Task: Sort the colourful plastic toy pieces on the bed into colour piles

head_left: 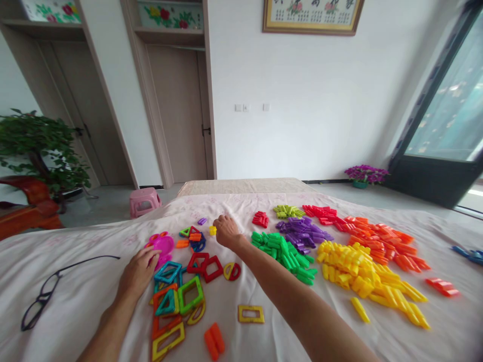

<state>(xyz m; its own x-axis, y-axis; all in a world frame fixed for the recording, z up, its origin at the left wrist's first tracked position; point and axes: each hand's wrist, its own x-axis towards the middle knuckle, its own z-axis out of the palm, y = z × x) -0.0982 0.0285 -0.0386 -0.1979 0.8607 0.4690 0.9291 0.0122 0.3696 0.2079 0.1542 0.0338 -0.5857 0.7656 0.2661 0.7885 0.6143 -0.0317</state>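
My left hand point(142, 266) rests at the lower edge of a magenta round piece point(164, 244), its fingers bent over the rim. Farther right, my right hand point(226, 231) reaches out over the cloth beside a small yellow piece point(213, 230); its fingers are curled down, and whatever may be under them is hidden. Between the hands are orange pieces point(182, 244) and a blue one point(197, 245). Below them lie red frames point(213, 268), a green square frame point(190, 295) and a teal frame point(168, 273). A small purple piece point(202, 220) sits beyond.
Right of my right arm are piles of green point(285, 254), purple point(302, 232), yellow point(362, 271) and orange point(385, 241) pieces. Black glasses point(44, 296) lie at the left on the pale cloth point(94, 276). Blue scissors point(471, 255) are at the right edge.
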